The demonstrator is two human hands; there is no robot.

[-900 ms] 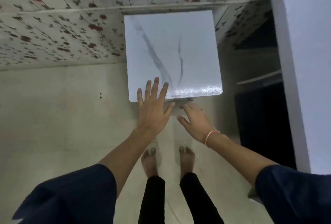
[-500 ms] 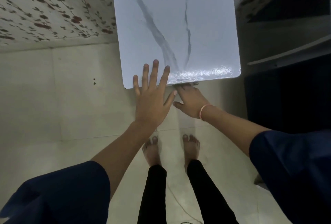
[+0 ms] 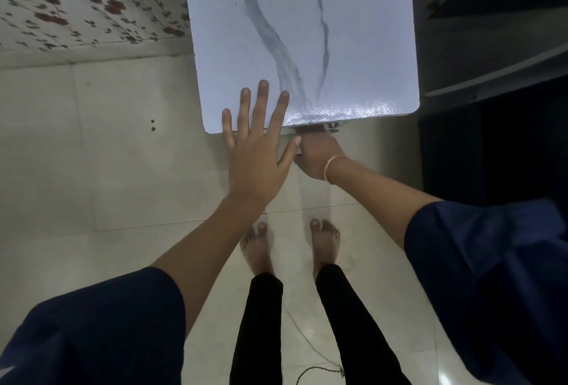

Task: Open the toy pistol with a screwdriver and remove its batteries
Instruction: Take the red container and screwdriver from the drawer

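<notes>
My table (image 3: 353, 46) was white with grey marble veins. The wall (image 3: 76, 0) wore dark red flowers on leafy stems over pale paper. The floor (image 3: 92, 169) was cream tile, my sleeves (image 3: 101, 323) navy, my trousers (image 3: 258, 323) black, my bangle (image 3: 330, 166) pink.

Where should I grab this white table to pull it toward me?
Take the near edge of the table, from your side and from below. The top is a bare flat slab with no handle, and the right hand is already reaching under that edge while the left hand lies open over the near left corner.
</notes>
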